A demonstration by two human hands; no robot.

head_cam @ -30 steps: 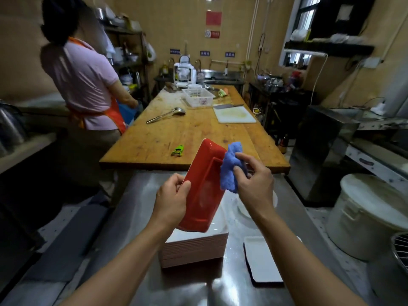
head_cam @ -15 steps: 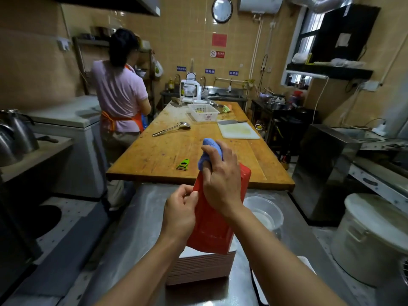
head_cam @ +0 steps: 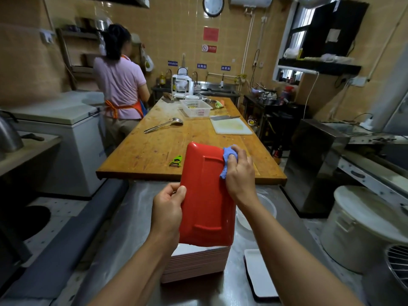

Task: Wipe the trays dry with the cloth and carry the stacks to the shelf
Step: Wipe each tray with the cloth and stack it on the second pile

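Observation:
I hold a red rectangular tray (head_cam: 205,195) upright with its underside facing me, above a stack of trays (head_cam: 194,265) on the steel counter (head_cam: 123,235). My left hand (head_cam: 169,208) grips the tray's left edge. My right hand (head_cam: 239,174) holds a blue cloth (head_cam: 227,159) against the tray's upper right corner. A single white tray with a dark rim (head_cam: 259,274) lies on the counter to the right of the stack.
A long wooden table (head_cam: 176,146) stands beyond the counter with a green peeler (head_cam: 176,161), ladle, basket and cutting board. A person in a pink shirt (head_cam: 120,85) stands at its left. A clear bowl (head_cam: 265,206) and a large lidded pot (head_cam: 362,228) sit to the right.
The tray has turned so its underside faces me more squarely. My right hand and the cloth slid from the tray's top middle to its upper right corner. The view has tilted up.

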